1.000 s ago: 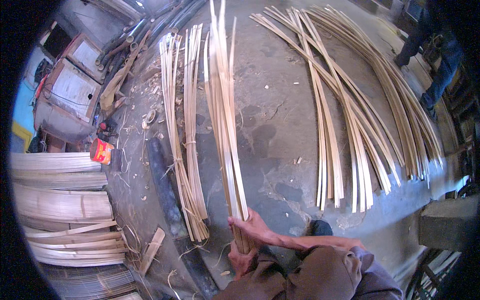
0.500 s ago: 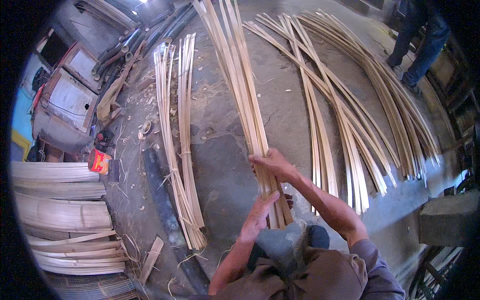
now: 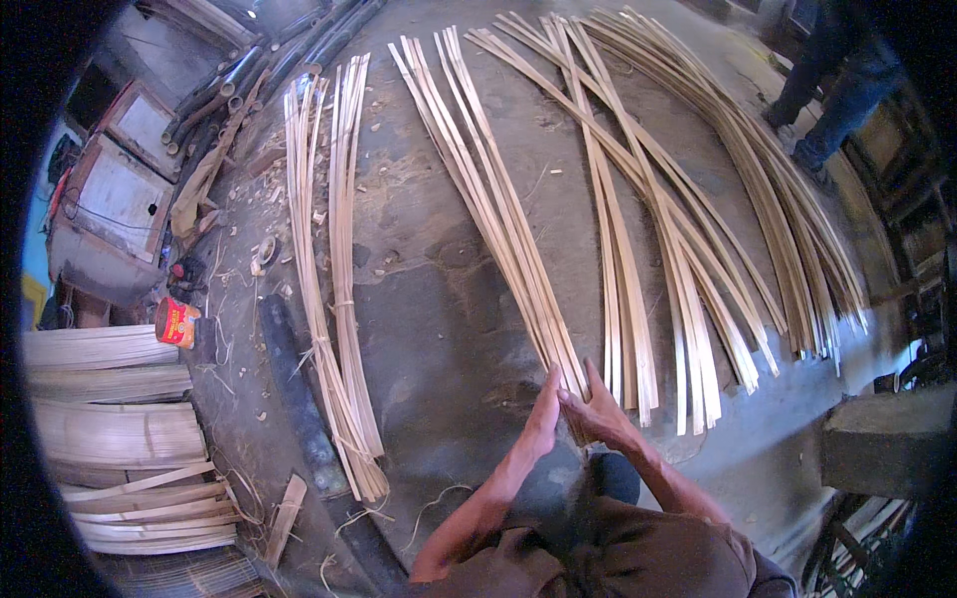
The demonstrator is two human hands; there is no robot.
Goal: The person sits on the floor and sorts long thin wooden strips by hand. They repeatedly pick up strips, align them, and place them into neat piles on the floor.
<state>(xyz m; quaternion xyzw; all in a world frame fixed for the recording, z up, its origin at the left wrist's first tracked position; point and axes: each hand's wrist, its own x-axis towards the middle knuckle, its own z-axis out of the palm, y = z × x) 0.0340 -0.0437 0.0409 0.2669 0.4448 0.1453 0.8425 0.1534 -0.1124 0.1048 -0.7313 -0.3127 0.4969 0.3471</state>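
A loose bundle of pale bamboo strips (image 3: 503, 224) lies along the floor in front of me, its far end fanned into two groups. My left hand (image 3: 541, 417) presses against the left side of its near end, fingers pointing ahead. From the right, my right hand (image 3: 604, 419) closes on the same end, its thumb reaching across toward the left hand. Between them the strips are squeezed together close to my body. Some of my fingertips are hidden by the strips and the hands.
Two tied strip bundles (image 3: 344, 299) lie at left beside a dark pipe-like pole (image 3: 299, 384). Crossed strips (image 3: 658, 219) and a larger pile (image 3: 768, 199) spread to the right. Stacked slats (image 3: 120, 429), a red tin (image 3: 176, 323) and a standing person's legs (image 3: 842, 105) are around.
The strips have come down from a raised, slanted position to lie along the floor. My right hand has drawn back toward me, level with the left, at the bundle's near end.
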